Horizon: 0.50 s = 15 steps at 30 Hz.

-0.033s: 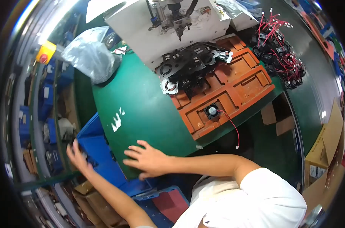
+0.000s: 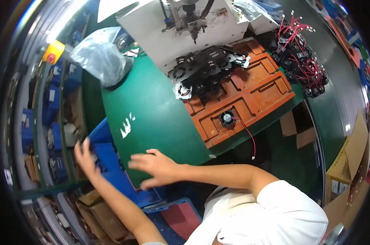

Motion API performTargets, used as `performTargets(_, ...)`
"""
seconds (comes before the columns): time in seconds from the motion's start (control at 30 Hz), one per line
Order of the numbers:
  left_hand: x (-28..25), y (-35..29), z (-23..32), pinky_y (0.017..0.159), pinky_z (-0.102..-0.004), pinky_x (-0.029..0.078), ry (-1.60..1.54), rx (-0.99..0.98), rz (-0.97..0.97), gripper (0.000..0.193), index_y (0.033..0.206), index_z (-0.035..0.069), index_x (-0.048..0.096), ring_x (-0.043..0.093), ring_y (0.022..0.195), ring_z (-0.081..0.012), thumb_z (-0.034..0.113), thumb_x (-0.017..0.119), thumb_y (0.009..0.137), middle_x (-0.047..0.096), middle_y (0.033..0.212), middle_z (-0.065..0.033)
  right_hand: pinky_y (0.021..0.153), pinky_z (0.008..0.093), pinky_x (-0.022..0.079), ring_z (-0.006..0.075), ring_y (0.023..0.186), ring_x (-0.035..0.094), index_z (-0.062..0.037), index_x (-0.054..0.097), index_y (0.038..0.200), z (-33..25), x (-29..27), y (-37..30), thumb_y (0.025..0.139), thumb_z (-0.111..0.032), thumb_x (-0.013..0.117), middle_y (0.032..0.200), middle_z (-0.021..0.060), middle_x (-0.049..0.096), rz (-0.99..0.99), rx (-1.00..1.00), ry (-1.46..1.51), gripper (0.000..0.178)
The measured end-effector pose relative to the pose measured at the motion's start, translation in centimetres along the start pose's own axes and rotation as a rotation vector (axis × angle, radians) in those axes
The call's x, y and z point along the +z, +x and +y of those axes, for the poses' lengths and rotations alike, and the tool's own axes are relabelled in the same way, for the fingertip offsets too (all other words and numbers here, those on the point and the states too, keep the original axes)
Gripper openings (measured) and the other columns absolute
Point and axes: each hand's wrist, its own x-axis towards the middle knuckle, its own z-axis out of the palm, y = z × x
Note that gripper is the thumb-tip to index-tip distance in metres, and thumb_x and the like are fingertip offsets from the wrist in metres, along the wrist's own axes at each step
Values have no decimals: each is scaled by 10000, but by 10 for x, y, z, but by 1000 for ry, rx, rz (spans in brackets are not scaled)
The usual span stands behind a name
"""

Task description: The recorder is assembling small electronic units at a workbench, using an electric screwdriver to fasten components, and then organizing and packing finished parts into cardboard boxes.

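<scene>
My left hand [image 2: 86, 160] is raised over the blue bin [image 2: 111, 157] beside the table's left edge, fingers apart and nothing visible in them. Dark parts show in the bin next to it, too small to name. Above the near corner of the green table [image 2: 152, 126], my right hand [image 2: 159, 166] has its thumb and fingers spread, slightly blurred and holding nothing. A small black cooling fan [image 2: 227, 118] with a red lead lies in a recess of the orange fixture tray [image 2: 250, 116]. Farther back on that tray rests a black assembly [image 2: 203, 69] with silver metal plates.
A machine head [image 2: 191, 22] hangs over the back of the tray. Many black fans with red wires [image 2: 301, 57] are heaped at the right. A clear plastic bag [image 2: 101, 57] stands at the back left, near a yellow box with a red button [image 2: 53, 52]. Cardboard boxes [image 2: 346, 159] sit far right.
The whole view has shifted slightly. My right hand has turned a little, its fingers closer together and its thumb farther out. My left hand stays over the bin, its fingers slightly changed.
</scene>
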Motion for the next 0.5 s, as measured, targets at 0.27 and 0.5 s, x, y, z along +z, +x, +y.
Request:
performTargets(0.27,179,-54,122,768,-305,484,-68,-70,-579,435,1134,-10,682,610,851,-128,279,758,818,691,979,-83,1095,412,391,196,1332,467,-99,290,1505,-32,18,-42,941,-474,645,1463,99,466,44,352,1412,765)
performTargets(0.5,249,-75,132,735,-355,520,182,128,-447,530,1123,-24,694,663,807,-224,373,785,785,720,909,-154,1119,478,341,191,1356,438,-160,398,1477,-36,6,-126,959,-651,463,1440,33,510,-58,696,1646,717)
